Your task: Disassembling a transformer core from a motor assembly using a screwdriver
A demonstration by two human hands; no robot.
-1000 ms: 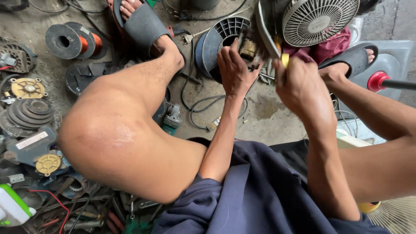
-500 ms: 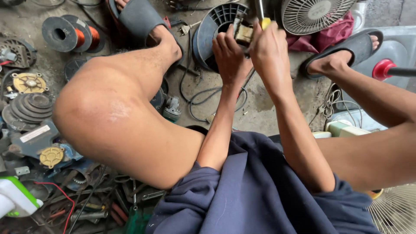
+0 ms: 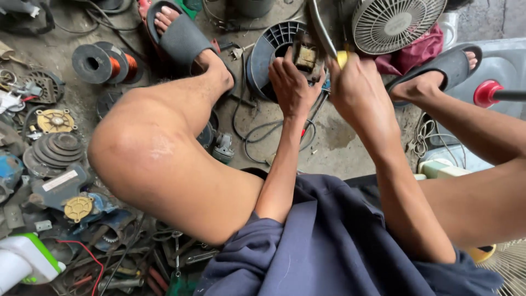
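Left hand (image 3: 293, 82) grips the motor (image 3: 307, 56); right hand (image 3: 359, 90) just beside.

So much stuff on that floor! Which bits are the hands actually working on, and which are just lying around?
In use:
- small motor block, held by the left hand
- yellow-handled tool, gripped by the right hand
- dark round fan housing behind the block

Lying about:
- copper wire spools
- white fan grille
- stepped pulley
- red-handled tool
- brass-coloured discs
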